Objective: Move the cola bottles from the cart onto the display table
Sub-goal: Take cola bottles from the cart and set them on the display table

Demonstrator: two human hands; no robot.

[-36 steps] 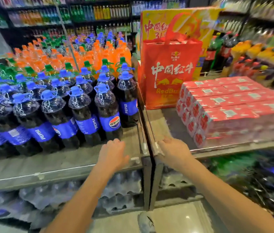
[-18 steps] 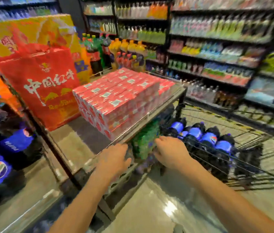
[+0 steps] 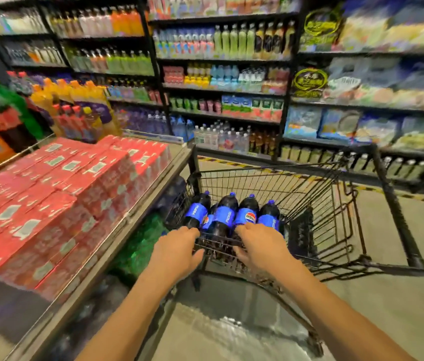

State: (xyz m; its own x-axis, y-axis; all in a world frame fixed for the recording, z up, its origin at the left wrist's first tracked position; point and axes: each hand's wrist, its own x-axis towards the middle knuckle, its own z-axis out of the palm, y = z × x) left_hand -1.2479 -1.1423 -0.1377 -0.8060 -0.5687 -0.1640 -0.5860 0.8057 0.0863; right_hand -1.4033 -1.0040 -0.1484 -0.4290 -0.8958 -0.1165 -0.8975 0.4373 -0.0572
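I see dark cola bottles (image 3: 223,214) — blue caps, blue labels — packed side by side in the black wire cart (image 3: 336,204).

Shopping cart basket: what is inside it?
Four or five Pepsi cola bottles lie in the shopping cart at its near end. Left hand and right hand hide their bases; the rest looks bare.

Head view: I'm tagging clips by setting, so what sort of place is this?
Likely a supermarket drinks aisle: shelves of bottled drinks, a wire cart holding cola bottles, and stacked red cartons.
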